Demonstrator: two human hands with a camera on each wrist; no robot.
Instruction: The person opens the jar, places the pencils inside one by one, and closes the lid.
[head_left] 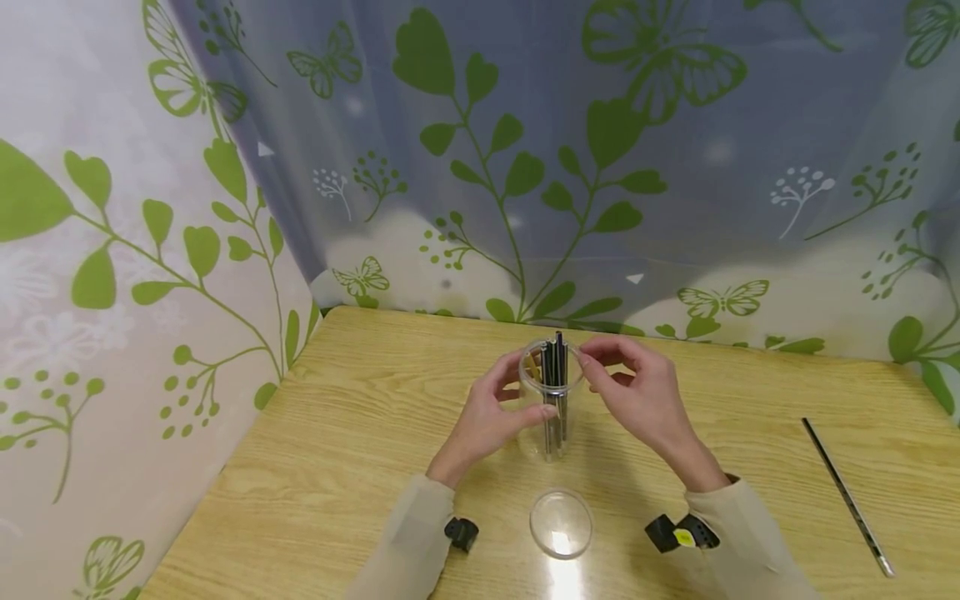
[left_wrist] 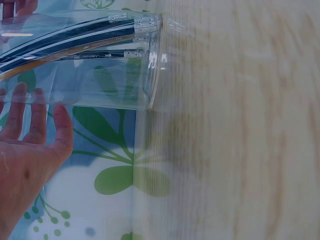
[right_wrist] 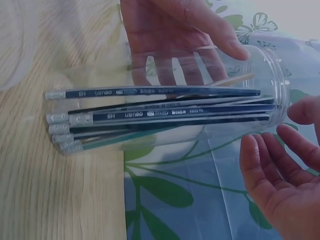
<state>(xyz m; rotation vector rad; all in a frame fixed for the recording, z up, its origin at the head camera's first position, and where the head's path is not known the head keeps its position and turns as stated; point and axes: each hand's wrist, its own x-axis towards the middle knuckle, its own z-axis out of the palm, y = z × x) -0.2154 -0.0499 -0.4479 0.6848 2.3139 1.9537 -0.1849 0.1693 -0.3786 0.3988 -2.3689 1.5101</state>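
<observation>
A clear cylindrical jar (head_left: 529,429) without a lid on it stands on the table and holds several pencils (head_left: 555,371). Most are dark with eraser ends at the jar's bottom, as the right wrist view shows; one (left_wrist: 100,45) looks yellow-brown. My left hand (head_left: 487,412) grips the jar's side, thumb in front and fingers behind. At the rim's right side is my right hand (head_left: 637,387), fingers loosely bent and no pencil between them. Whether its fingertips touch the rim (right_wrist: 282,90) I cannot tell. A round clear lid (head_left: 561,523) lies in front of the jar.
One dark pencil (head_left: 847,496) lies alone on the right of the wooden table (head_left: 337,467). Behind the table hangs a curtain (head_left: 525,208) printed with leaves and butterflies, and similar cloth (head_left: 135,333) covers the left side.
</observation>
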